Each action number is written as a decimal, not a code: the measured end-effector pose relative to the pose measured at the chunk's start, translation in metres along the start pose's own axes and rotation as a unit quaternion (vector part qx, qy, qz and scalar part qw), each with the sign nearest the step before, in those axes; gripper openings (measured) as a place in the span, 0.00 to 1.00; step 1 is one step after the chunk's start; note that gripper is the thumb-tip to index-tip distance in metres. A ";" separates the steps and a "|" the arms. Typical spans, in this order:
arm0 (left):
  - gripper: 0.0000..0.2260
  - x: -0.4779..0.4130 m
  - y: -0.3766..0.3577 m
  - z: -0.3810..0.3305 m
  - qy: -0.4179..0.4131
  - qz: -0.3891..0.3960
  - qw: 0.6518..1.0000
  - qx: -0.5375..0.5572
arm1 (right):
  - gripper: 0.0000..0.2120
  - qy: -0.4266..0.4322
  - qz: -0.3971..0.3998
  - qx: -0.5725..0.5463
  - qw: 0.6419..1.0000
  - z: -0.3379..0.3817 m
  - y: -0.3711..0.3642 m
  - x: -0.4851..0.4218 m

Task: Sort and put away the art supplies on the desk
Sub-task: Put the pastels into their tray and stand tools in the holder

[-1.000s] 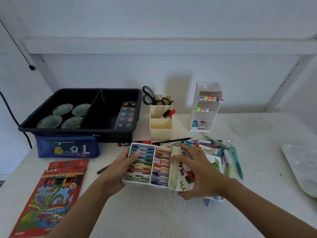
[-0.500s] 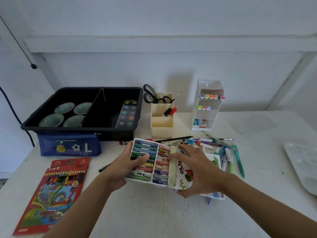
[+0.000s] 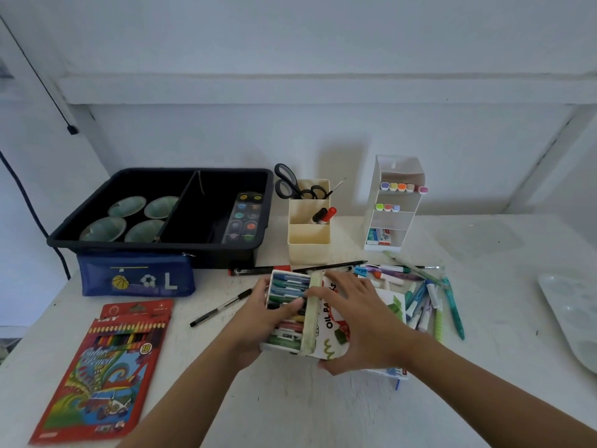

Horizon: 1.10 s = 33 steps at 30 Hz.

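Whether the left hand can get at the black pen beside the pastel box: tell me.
Probably yes, once it lets go: the left hand grips the oil pastel box, but the black pen lies bare on the desk beside it, nothing between.

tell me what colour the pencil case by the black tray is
The fabric pencil case is dark blue with ball prints; head view.
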State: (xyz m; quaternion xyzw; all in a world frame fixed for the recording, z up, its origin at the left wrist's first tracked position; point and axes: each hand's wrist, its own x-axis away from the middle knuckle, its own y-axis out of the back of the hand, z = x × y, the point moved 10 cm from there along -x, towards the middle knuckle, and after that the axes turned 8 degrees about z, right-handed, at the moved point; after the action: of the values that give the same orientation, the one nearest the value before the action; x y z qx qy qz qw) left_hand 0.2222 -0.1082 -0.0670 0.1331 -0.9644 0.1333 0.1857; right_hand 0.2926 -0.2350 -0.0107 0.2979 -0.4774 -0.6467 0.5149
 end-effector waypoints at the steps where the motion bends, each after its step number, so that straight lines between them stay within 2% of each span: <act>1: 0.22 0.001 0.001 -0.002 -0.007 -0.011 1.000 -0.001 | 0.50 -0.007 0.007 -0.005 1.000 -0.002 -0.001 0.001; 6: 0.11 0.011 0.015 -0.006 -0.071 -0.083 0.994 -0.026 | 0.54 -0.036 0.024 -0.005 0.999 -0.014 -0.007 0.004; 16: 0.12 0.021 0.024 -0.001 -0.090 -0.129 0.982 -0.105 | 0.54 -0.033 -0.012 -0.022 0.999 -0.010 -0.012 -0.006; 25: 0.14 0.015 0.011 -0.006 -0.092 -0.079 0.982 -0.142 | 0.57 -0.033 -0.015 -0.008 0.999 -0.008 -0.016 -0.015; 33: 0.23 0.007 0.001 0.001 -0.037 -0.044 0.980 -0.191 | 0.59 -0.028 0.002 -0.013 1.000 -0.002 -0.018 -0.019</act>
State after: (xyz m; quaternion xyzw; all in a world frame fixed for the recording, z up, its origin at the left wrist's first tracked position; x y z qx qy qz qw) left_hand 0.2152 -0.1095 -0.0648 0.1420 -0.9717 -0.0662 0.1770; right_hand 0.2927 -0.2171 -0.0300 0.2720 -0.4835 -0.6601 0.5065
